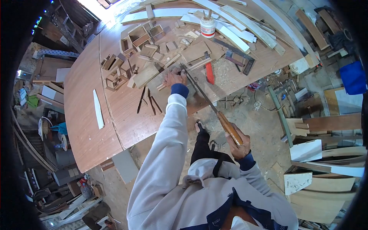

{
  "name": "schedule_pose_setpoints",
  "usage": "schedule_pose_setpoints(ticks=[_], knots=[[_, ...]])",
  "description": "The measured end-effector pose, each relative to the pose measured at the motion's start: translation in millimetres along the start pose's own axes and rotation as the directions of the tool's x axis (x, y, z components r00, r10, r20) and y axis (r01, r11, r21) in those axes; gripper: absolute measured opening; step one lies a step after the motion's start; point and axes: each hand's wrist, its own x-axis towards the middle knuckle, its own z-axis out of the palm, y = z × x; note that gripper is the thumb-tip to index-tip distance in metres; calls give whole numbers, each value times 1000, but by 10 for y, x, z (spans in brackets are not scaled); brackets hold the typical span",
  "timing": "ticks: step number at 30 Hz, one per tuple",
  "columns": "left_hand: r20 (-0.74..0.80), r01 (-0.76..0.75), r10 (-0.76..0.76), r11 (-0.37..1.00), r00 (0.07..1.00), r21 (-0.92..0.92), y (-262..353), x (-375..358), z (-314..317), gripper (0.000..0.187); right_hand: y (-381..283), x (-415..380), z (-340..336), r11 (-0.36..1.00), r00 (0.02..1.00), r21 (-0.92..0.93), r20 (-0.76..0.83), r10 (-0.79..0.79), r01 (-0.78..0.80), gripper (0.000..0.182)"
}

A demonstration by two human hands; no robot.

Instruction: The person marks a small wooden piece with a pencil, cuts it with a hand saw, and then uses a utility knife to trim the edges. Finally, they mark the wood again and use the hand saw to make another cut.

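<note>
My right hand [238, 145] is wrapped round the wooden handle [229, 128] of a long, thin hand saw. The narrow dark saw blade [203, 94] runs up and left to the bench, its far end beside my left fingers. My left hand [175, 78] presses down on a thin wooden strip [161, 87] over a greyish board, its fingers closed and partly blurred. The strip seems to pass under the blade; the exact contact is too small to tell. Just right of the blade lies a red-handled tool [209, 73].
Small wooden boxes [140, 36] and offcuts crowd the workbench [86, 115]. Dark slim tools [145, 99] lie left of my forearm. A white glue jar [207, 27] stands behind, near a dark angled frame [240, 61]. Long boards [234, 36] cover the far side; timber [333, 124] stacks at right.
</note>
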Motion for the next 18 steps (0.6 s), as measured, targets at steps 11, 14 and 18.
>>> schedule_pose_setpoints(ticks=[11,14,18], knots=[[-15,-11,11,1000,1000,23,-44,18,95,28,-25,130,85,1000,1000,12,-19,6,-6,32],[-17,-34,34,999,999,43,-52,61,51,30,-25,186,146,1000,1000,18,-11,5,-4,31],[51,-15,15,1000,999,0,-53,62,57,34,6,53,31,999,1000,43,-8,23,-23,34]])
